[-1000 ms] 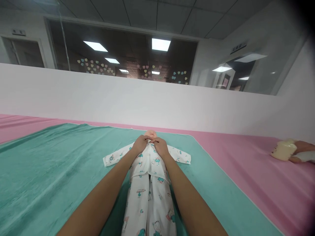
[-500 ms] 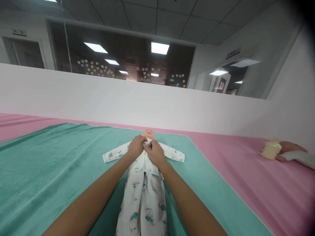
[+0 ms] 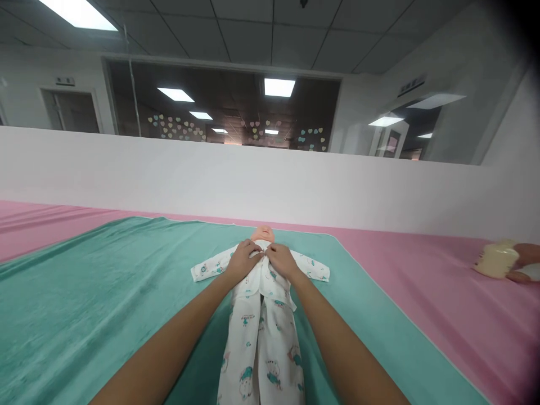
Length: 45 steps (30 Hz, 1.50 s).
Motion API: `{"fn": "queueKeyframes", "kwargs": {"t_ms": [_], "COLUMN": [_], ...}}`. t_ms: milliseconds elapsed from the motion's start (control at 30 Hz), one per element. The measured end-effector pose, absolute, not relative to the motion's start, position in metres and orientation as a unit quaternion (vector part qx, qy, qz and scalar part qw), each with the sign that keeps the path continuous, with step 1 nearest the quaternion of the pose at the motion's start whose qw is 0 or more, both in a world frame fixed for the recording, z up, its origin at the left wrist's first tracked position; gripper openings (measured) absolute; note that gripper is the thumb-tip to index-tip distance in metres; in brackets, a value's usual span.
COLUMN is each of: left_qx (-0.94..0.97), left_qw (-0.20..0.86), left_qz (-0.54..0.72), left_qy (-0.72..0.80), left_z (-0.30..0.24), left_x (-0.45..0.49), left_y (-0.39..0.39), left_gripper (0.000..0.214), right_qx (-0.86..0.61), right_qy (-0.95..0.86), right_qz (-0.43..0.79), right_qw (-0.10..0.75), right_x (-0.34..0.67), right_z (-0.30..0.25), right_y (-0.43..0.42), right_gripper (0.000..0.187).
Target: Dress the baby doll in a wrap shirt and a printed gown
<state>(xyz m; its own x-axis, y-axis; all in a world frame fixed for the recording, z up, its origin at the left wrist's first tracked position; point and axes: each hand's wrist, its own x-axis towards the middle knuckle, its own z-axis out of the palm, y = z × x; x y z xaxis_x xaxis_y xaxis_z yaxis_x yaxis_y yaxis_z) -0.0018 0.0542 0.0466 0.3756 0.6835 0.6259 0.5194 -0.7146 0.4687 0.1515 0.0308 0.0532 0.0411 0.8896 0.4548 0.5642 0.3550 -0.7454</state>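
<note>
A baby doll point(image 3: 264, 233) lies on its back on a teal blanket point(image 3: 105, 292), dressed in white printed pyjamas point(image 3: 261, 343), arms spread sideways. My left hand point(image 3: 243, 260) and my right hand point(image 3: 282, 260) rest side by side on the doll's chest. Both pinch the front edges of the pyjama top where they meet in the middle, fingers curled.
The blanket covers a pink sheet point(image 3: 422, 292) that runs along a low white wall point(image 3: 270, 185). At the far right another person's hand point(image 3: 525, 263) holds a cream bottle point(image 3: 495, 260) on the pink sheet. A dark window with heart stickers lies beyond the wall.
My hands have stayed on the doll's chest, shifting slightly along the top's front edges. The view has swung a little; the other person's hand with the bottle has moved slightly.
</note>
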Motion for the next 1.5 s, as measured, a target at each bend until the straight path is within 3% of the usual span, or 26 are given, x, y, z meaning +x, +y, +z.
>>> {"fn": "queueKeyframes", "kwargs": {"t_ms": [233,433,700,967,1200,1400,1500], "left_qx": [0.796,0.772,0.772,0.708,0.691,0.651,0.666], "left_qw": [0.219,0.33,0.315,0.455,0.481,0.563,0.537], "left_qz": [0.415,0.388,0.343,0.342,0.356,0.352,0.363], "left_qy": [0.382,0.38,0.433,0.417,0.406,0.368,0.369], "left_z": [0.074,0.093,0.099,0.103,0.103,0.099,0.093], "left_x": [0.005,0.005,0.001,0.001,0.002,-0.003,-0.001], "left_y": [0.05,0.047,0.042,0.038,0.037,0.043,0.048], "left_gripper": [0.016,0.025,0.006,0.01,0.013,0.018,0.018], "right_qx": [-0.473,-0.434,-0.441,-0.448,-0.441,-0.442,-0.44], "right_qy": [-0.629,-0.605,-0.597,-0.631,-0.646,-0.652,-0.652], "right_qz": [0.332,0.399,0.401,0.37,0.377,0.371,0.374], "right_qw": [0.52,0.536,0.537,0.514,0.497,0.491,0.492], "right_x": [0.165,0.166,0.164,0.159,0.162,0.164,0.164], "right_z": [0.046,0.047,0.045,0.051,0.051,0.048,0.047], "right_y": [0.034,0.033,0.035,0.03,0.03,0.032,0.033], "right_gripper": [0.02,0.023,0.025,0.023,0.019,0.018,0.018]}}
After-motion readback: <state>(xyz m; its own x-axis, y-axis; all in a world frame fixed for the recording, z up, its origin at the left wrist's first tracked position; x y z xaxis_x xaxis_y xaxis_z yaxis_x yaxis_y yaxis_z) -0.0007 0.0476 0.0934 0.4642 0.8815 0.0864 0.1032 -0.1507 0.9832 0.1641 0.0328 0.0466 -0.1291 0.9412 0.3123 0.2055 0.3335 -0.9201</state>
